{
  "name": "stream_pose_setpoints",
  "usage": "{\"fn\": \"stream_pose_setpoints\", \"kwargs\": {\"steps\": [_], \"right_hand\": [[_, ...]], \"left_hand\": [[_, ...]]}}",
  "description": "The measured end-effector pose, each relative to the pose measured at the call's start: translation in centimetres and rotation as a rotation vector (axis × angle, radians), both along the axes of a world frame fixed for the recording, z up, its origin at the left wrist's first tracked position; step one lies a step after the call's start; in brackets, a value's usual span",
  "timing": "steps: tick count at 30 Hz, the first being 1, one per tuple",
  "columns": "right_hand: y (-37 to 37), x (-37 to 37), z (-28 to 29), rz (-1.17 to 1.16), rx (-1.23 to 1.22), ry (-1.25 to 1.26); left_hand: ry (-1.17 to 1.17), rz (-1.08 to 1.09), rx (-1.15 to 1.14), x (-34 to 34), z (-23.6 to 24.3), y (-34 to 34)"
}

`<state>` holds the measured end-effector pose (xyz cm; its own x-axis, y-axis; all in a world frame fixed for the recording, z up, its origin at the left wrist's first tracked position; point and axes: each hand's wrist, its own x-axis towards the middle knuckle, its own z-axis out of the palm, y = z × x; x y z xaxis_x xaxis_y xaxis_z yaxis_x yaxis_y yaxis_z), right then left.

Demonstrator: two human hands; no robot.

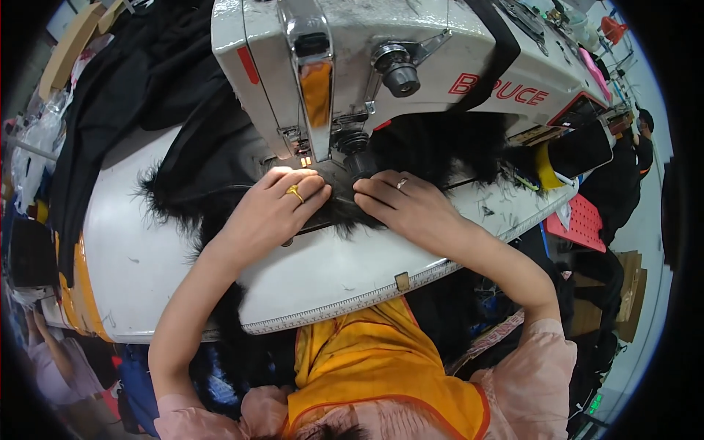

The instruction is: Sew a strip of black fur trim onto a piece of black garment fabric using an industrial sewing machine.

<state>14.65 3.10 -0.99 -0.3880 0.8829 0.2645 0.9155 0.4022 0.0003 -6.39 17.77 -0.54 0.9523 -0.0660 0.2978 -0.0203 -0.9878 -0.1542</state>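
A white sewing machine (359,22) stands in front of me, its lit needle area (306,160) just beyond my fingertips. Black fabric with a shaggy fur edge (209,172) lies under the machine head and spreads to the left and right. My left hand (275,209), a yellow ring on one finger, grips this fabric beside the needle with bent fingers. To the right of the needle, my right hand (414,209) has its fingers pressed together on the same fabric, near a dark round knob (359,158). Both thumbs are mostly hidden.
Along the front of the white table (158,271) runs a measuring tape (352,301). More black cloth (121,81) is heaped at the far left. A red plastic basket (579,222) sits off the right end. People are visible at the far right (644,143) and lower left (62,367).
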Motion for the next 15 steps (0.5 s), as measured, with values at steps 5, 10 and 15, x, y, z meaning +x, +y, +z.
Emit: {"fn": "stream_pose_setpoints", "kwargs": {"steps": [5, 10, 15], "right_hand": [[1.1, -1.0, 0.7, -0.08, -0.112, -0.073], [3.0, -1.3, 0.5, 0.013, -0.175, 0.06], [2.8, -1.3, 0.9, -0.008, -0.192, -0.078]], "left_hand": [[-0.052, 0.166, -0.154, -0.9, -0.6, 0.5], [-0.097, 0.067, -0.069, -1.7, -0.5, 1.9], [-0.178, -0.094, -0.08, -3.0, -1.4, 1.9]]}}
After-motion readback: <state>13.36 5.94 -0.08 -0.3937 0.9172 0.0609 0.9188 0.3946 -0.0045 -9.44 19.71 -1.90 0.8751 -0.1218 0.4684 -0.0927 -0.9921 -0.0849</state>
